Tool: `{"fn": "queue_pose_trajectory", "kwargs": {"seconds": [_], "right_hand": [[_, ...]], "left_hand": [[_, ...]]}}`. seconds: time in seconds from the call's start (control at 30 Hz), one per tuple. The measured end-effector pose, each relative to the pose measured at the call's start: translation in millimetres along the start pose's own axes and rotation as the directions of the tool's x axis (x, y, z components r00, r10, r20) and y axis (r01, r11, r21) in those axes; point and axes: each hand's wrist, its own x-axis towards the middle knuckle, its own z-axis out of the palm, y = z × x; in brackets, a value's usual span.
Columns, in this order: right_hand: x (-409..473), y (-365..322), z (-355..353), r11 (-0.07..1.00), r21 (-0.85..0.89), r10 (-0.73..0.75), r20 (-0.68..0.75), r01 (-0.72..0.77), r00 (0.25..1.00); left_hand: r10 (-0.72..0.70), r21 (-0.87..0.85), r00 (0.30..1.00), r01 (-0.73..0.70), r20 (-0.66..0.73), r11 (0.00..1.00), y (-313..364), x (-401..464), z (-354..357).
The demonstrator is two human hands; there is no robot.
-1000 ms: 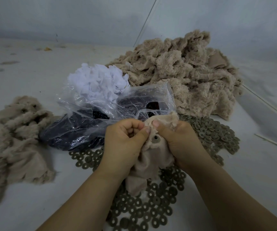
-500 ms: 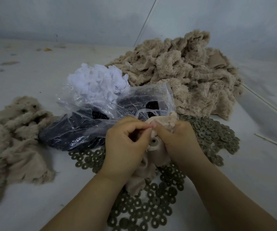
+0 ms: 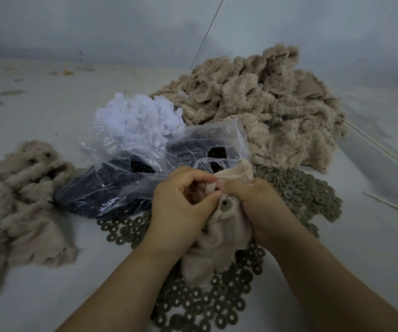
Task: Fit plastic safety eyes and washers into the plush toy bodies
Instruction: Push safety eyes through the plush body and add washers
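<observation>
Left hand [image 3: 181, 207] thumb now lower, beside fitted washer [image 3: 226, 206] on plush body [image 3: 217, 245].

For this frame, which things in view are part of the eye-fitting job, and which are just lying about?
Part of the job:
- plush body, gripped by left hand and right hand
- washer on it
- loose washers
- bag of black eyes
- pile of plush bodies
- plush bodies at left, eyes in

Lying about:
- white scraps
- thin stick
</observation>
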Motion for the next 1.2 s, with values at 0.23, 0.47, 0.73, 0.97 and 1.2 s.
{"fn": "queue_pose_trajectory", "kwargs": {"seconds": [0.23,0.47,0.73,0.97,1.2], "right_hand": [[-1,-8,6,0.983,0.1,0.167,-0.098,-0.157,0.981],[-2,-12,10,0.976,0.099,0.203,-0.064,-0.196,0.977],[4,-17,26,0.96,0.122,0.256,-0.034,-0.251,0.966],[13,-39,37,0.921,-0.342,0.159,-0.107,-0.186,0.982],[68,-86,50,0.648,-0.62,-0.439,0.172,0.443,0.882]], "left_hand": [[0.276,0.213,0.959,-0.282,0.061,0.935,-4,-2,-2],[0.286,0.254,0.958,-0.282,0.023,0.925,-10,-1,-3],[0.444,0.343,0.894,-0.4,-0.058,0.85,-13,4,-9],[0.392,0.3,0.915,-0.349,-0.093,0.888,-20,9,-17],[0.371,0.308,0.928,-0.344,-0.03,0.887,-18,10,-21]]}}
